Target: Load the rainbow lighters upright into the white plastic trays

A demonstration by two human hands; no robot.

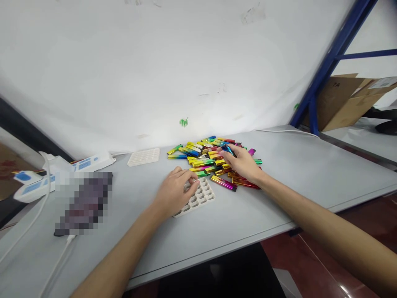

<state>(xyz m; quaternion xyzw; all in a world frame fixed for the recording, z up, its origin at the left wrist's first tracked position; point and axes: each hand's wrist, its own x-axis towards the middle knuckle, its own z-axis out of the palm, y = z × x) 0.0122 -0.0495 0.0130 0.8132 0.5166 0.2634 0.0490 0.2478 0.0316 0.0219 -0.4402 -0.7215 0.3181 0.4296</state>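
My right hand (243, 162) is closed over the pile, its thumb and fingers pinching a shiny blue lighter (228, 150). Under and around it lies a loose heap of metallic-coloured lighters (201, 162), yellow, green, blue, red and purple, pointing various ways. To the left of the heap, my left hand (175, 188) rests over a white tray (203, 192) with rows of slots. Its fingers are loosely bent, with a gap between thumb and forefinger, and I see nothing in them. The hand covers the tray's left part; the visible slots hold no lighters.
A second white slotted tray (144, 157) lies near the wall. Power strips (89, 162) and a blurred-out dark device (85, 205) with a white cable (58, 265) occupy the table's left side. A blue metal frame (322, 70) and cardboard box (347, 99) stand at the right.
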